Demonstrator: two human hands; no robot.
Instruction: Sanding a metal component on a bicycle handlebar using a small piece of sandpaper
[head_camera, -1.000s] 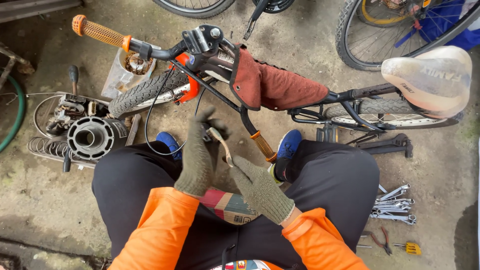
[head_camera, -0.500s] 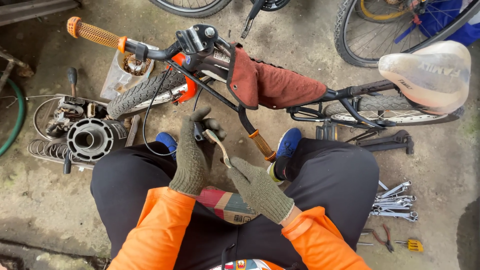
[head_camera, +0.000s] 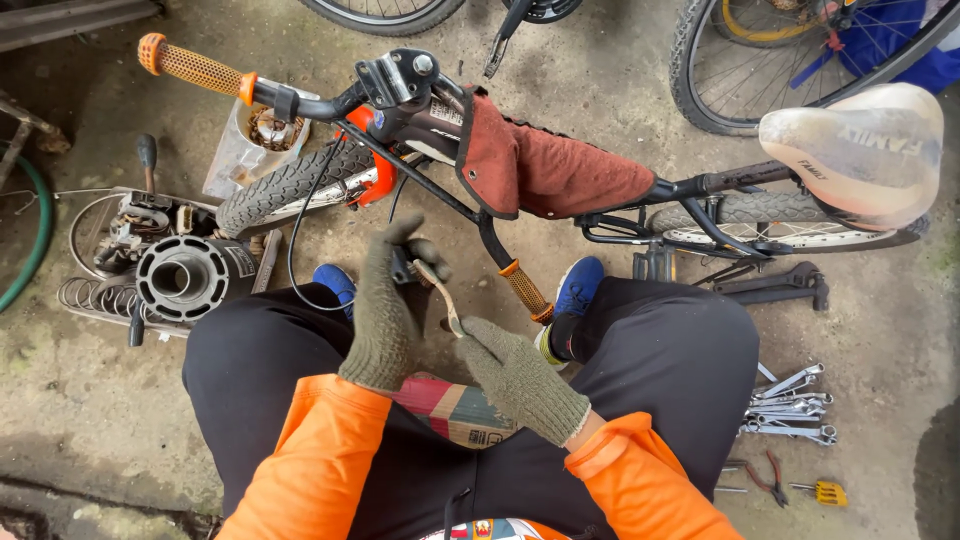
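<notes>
- My left hand (head_camera: 383, 318), in a knitted green glove, is raised between my knees with its fingers (head_camera: 400, 240) closed around a small dark brake lever part (head_camera: 408, 264).
- My right hand (head_camera: 520, 378), gloved the same way, sits lower and to the right; its fingers (head_camera: 478, 335) pinch the near end of a thin curved metal piece (head_camera: 446, 296).
- That metal piece runs its long axis up and away from my right hand, slanting left toward the part in my left, where its far end touches or nearly touches; I cannot tell which.
- So the left hand is nearer the joint, the right nearer the free end.
- Just beyond both hands lies the bicycle (head_camera: 560, 180), with its orange handlebar grip (head_camera: 524, 290) close to the right.
- Wrenches (head_camera: 795, 410) lie on the floor (head_camera: 620, 60), well apart at my right.
</notes>
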